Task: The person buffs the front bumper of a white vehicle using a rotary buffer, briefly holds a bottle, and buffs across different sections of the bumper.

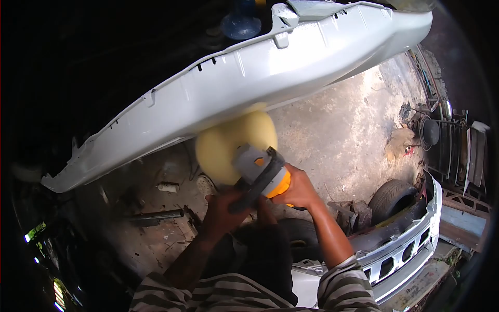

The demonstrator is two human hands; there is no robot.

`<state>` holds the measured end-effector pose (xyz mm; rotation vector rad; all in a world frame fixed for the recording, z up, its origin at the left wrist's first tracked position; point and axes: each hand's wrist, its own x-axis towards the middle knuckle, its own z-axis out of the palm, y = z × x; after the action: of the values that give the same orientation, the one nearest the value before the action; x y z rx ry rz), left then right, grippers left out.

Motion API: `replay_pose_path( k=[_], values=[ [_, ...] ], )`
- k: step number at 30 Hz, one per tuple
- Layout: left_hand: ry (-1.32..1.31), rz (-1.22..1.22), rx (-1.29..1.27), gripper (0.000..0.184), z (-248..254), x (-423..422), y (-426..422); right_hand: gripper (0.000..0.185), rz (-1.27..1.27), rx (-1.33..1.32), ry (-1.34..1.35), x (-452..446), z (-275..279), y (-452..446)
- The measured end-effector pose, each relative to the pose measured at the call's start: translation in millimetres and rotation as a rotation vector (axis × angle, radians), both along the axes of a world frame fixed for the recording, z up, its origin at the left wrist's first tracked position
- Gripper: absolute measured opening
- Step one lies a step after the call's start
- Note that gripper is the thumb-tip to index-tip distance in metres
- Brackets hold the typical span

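A power polisher (255,165) with a grey head and orange-and-black body is held in both my hands. Its round yellow pad (228,140) looks blurred, and its upper edge meets the lower side of a white car bumper (223,83). My left hand (224,212) is closed around the black side handle. My right hand (297,188) wraps the orange body. The bumper stretches from lower left to upper right in front of me. Part of its lower edge is hidden behind the pad.
A second white bumper (416,255) lies at lower right, beside a tyre (393,200). A dog-like tan animal (399,144) lies on the concrete floor (332,130). A small white bottle (168,186) and a dark bar (156,214) are at left. A blue container (240,26) stands behind the bumper.
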<state>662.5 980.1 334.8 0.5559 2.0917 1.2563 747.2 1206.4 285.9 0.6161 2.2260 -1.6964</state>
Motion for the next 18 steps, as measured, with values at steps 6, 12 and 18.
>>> replay_pose_path(
  k=[6, 12, 18],
  values=[
    [-0.031, -0.032, -0.019, 0.018, -5.2, 3.5, 12.5, 0.071, -0.061, -0.088, -0.02, 9.3, -6.1, 12.3],
    [0.112, -0.115, 0.052, 0.02, -19.0, 6.5, 88.0, 0.059, -0.196, -0.187, -0.066, 51.8, -47.8, 64.9],
    [0.175, -0.243, 0.173, 0.019, -54.1, 5.5, 112.4, 0.055, -0.334, -0.346, 0.063, 56.0, -64.4, 69.9]
  ],
)
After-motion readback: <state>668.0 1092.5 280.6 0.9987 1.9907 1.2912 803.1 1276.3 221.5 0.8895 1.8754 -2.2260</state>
